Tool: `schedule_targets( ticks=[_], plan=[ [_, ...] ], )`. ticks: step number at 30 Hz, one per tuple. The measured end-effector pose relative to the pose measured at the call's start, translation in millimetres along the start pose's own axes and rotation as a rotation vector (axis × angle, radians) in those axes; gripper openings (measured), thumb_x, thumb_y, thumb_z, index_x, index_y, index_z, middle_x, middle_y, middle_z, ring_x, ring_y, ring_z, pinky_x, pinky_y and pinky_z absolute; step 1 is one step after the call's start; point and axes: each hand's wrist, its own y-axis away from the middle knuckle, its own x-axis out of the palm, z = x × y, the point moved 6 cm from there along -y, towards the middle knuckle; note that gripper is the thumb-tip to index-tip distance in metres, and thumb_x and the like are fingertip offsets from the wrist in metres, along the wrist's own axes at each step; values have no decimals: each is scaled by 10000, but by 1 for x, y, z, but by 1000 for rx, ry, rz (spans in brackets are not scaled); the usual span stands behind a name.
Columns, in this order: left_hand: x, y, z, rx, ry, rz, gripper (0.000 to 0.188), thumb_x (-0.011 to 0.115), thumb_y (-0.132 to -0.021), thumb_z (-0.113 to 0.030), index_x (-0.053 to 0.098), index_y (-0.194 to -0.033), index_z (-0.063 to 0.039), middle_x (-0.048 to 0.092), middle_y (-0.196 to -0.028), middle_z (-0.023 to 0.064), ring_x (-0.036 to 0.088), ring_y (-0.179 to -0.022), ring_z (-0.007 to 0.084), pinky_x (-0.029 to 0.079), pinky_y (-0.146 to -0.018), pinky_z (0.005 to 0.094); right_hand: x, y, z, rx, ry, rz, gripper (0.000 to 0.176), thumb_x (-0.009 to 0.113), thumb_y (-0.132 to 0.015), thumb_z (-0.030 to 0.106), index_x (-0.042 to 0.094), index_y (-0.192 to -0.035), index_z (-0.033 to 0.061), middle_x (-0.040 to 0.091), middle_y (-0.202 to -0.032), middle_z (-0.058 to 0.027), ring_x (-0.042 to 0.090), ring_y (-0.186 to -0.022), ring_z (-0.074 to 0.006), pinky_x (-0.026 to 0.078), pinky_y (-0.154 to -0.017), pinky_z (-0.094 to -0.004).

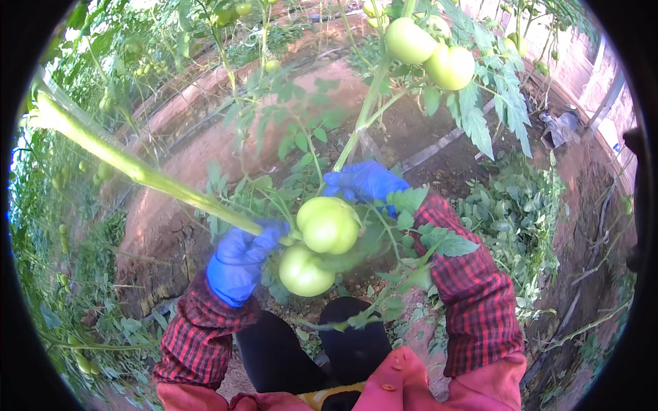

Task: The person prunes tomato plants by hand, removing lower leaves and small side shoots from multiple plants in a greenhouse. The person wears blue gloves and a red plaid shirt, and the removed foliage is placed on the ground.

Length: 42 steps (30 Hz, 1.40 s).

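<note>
My left hand (241, 262), in a blue glove, is closed around a thick, pale green tomato stem (154, 177) that slants in from the upper left. Two large green tomatoes hang just right of that hand, the upper one (328, 225) partly overlapping the lower one (306, 271). Above them, my right hand (366, 184), also gloved in blue, has its fingers curled at the lower end of a second tomato stem (367, 108). Its fingertips are blurred and partly hidden. Tomato leaves (444, 240) hang in front of my right wrist.
More green tomatoes (450, 67) hang at the upper right among leaves. Cut or fallen foliage (504, 221) lies on the soil to the right. A raised soil bed (175, 180) curves along the left, with tomato plants (61, 257) beyond it. A grey strip (437, 149) lies on the ground.
</note>
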Motion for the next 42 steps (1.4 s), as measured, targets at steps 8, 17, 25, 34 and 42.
schedule_targets(
  ticks=[8, 17, 25, 34, 42],
  plan=[
    [2, 7, 1, -84, 60, 15, 215, 567, -968, -226, 614, -1127, -88, 654, -998, 9, 611, -881, 102, 501, -724, 254, 27, 41, -27, -425, 1135, -164, 203, 572, -852, 214, 668, -1001, 116, 668, -836, -105, 654, -811, -296, 522, -689, -405],
    [0, 15, 11, -29, 160, 56, 208, 594, -953, -185, 621, -1132, -82, 663, -981, 9, 581, -819, 69, 445, -648, 210, -49, 129, 78, -617, 818, -1068, 216, 568, -900, 124, 636, -1097, 67, 635, -1040, -115, 623, -857, -271, 522, -742, -339],
    [-11, 23, 10, -7, 68, 66, 179, 561, -969, -155, 611, -1114, -62, 658, -991, 23, 594, -831, 94, 479, -701, 241, -37, 79, 84, -700, 1284, -739, 123, 605, -805, 190, 602, -870, 86, 553, -834, -81, 582, -753, -261, 494, -643, -383],
    [-16, 31, 7, -19, -51, -6, 188, 552, -976, -176, 606, -1120, -68, 654, -1011, 25, 609, -901, 108, 500, -735, 263, -35, 64, 56, -561, 1229, -868, 203, 562, -867, 287, 624, -838, 96, 609, -717, -96, 623, -644, -280, 510, -579, -423],
    [-10, 32, 15, -76, 35, 50, 176, 545, -980, -198, 603, -1122, -111, 639, -974, -11, 596, -873, 86, 492, -662, 240, -66, 78, -91, 253, 1121, -598, 201, 552, -824, 173, 722, -853, 70, 702, -824, -146, 694, -745, -322, 548, -639, -415]
  ],
)
